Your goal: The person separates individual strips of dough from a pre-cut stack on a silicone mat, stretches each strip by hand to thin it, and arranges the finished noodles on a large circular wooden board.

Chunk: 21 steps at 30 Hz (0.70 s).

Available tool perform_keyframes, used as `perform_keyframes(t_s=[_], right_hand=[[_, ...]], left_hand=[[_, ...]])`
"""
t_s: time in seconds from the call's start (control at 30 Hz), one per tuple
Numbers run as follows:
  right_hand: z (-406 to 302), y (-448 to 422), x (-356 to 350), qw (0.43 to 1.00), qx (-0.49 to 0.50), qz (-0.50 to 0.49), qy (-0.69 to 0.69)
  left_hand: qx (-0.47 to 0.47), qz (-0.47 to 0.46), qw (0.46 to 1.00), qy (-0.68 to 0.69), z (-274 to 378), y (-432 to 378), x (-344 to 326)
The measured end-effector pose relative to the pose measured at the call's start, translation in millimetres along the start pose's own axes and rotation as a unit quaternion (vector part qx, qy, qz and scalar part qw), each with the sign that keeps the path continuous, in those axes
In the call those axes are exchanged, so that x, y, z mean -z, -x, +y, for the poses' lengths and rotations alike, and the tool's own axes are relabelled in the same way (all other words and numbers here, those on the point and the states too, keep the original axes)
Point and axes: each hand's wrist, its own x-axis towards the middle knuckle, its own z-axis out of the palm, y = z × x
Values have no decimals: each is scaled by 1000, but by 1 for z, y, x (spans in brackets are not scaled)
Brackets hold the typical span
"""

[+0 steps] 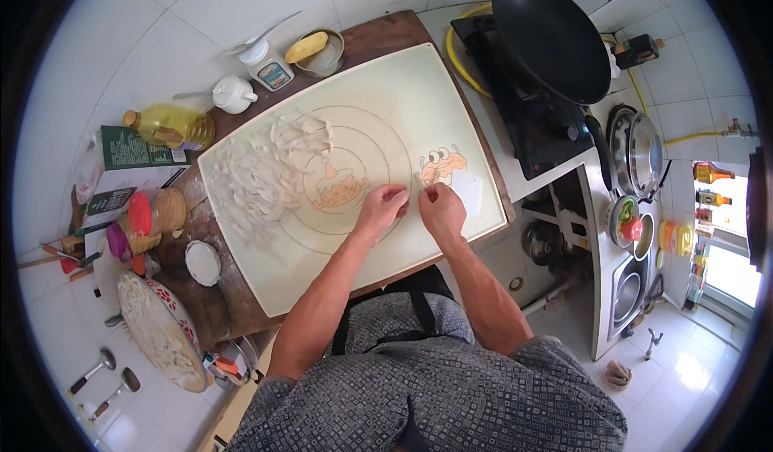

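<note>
My left hand (383,209) hovers over the right part of a pale silicone kneading mat (398,113), thumb and fingertips drawn together. Close to its right, my right hand (442,211) is curled with thumb against fingers. A pale sliver seems to show at the right fingertips, but it is too small to make out, and whether either hand holds anything is unclear. Beside the right hand lies a white flat dough scraper (468,192), partly over a printed cartoon. Floury cut dough strips (256,180) are heaped on the mat's left side, with looser ones (302,132) behind.
A large enamel basin (181,313) of floury dough pieces and a bowl of flour (203,263) are at left. Along the wall stand an oil bottle (181,127), a white lidded pot (232,94), a jar (269,68) and a metal bowl (338,53). A wok (549,41) tilts over the cooktop (543,144).
</note>
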Motion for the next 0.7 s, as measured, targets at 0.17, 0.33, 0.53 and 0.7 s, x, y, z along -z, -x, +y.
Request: perform_keyframes(t_s=[0.17,0.33,0.53,0.7], right_hand=[[14,15,2,985,-1,-87,-148],[8,22,20,932,-66,-189,-301],[-8,33,23,967,160,-44,-192],[-11,37,12,968,215,-9,-132]], left_hand=[[81,-18,989,119,-11,-5,-6],[85,-51,985,141,-11,2,-10],[71,26,981,178,-7,9,-9],[62,36,985,155,-2,16,-10]])
